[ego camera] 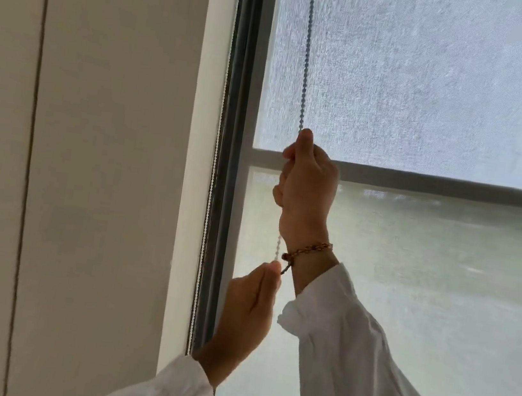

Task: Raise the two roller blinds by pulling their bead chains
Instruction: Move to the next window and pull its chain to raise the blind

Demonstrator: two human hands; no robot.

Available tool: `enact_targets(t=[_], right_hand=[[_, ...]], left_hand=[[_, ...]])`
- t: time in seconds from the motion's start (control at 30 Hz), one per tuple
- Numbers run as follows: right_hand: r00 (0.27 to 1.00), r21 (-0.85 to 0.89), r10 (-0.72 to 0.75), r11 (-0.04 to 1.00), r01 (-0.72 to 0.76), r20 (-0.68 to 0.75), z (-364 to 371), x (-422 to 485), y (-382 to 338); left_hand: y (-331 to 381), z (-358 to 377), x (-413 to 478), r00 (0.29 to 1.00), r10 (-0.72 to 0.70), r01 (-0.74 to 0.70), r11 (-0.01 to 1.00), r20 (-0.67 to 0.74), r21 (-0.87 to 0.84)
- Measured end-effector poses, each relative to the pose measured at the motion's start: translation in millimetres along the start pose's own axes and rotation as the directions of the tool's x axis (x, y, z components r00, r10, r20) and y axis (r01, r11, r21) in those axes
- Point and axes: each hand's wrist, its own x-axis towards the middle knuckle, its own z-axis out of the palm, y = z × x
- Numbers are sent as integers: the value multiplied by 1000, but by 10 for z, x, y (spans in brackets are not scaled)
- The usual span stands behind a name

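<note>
A bead chain (306,53) hangs in front of a sheer white roller blind (436,88) that covers the window. My right hand (308,184) is closed around the chain at the level of the window's horizontal bar. A short stretch of the chain shows white below that hand. My left hand (247,306) pinches the same chain lower down, just under my right wrist. Another bead chain (210,190) hangs slack along the left window frame, untouched. The blind's bottom edge is out of view.
A dark window frame (229,160) stands left of the blind, with a white reveal and a beige wall (105,176) beyond it. A horizontal window bar (455,188) shows through the fabric. A braided bracelet (309,250) is on my right wrist.
</note>
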Motion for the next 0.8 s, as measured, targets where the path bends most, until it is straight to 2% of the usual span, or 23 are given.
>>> enact_targets(t=[0.07, 0.1, 0.2, 0.27, 0.4, 0.47, 0.53, 0.6, 0.7, 0.8], right_hand=[[984, -102, -173, 981, 168, -48, 108, -64, 46], [967, -140, -246, 962, 236, -61, 146, -91, 65], [896, -252, -437, 878, 406, -78, 211, -179, 136], [856, -300, -512, 830, 470, -75, 263, -293, 240], [851, -356, -525, 799, 485, -19, 252, -633, 596], [843, -393, -538, 774, 497, 6, 196, -810, 772], [840, -431, -541, 751, 501, 35, 152, -951, 886], [841, -458, -538, 733, 502, 61, 121, -1026, 929], [865, -435, -496, 763, 478, 79, 88, -998, 936], [958, -349, -288, 897, 271, 4, 58, -882, 916]], left_hand=[[45, -112, 37, 981, -184, 193, 961, 63, -197], [68, -178, 68, 960, -250, 274, 931, 125, -242], [70, -407, 264, 897, -363, 429, 850, 251, -305], [107, -554, 487, 878, -382, 470, 801, 287, -372], [489, -806, 1090, 918, -250, 395, 649, 308, -650], [693, -824, 1362, 915, -206, 392, 658, 346, -643], [842, -757, 1531, 900, -231, 417, 706, 370, -572], [905, -639, 1580, 915, -297, 402, 726, 273, -558], [898, -495, 1555, 953, -302, 255, 766, 20, -590], [846, -440, 1514, 970, -236, 153, 767, -52, -623]])
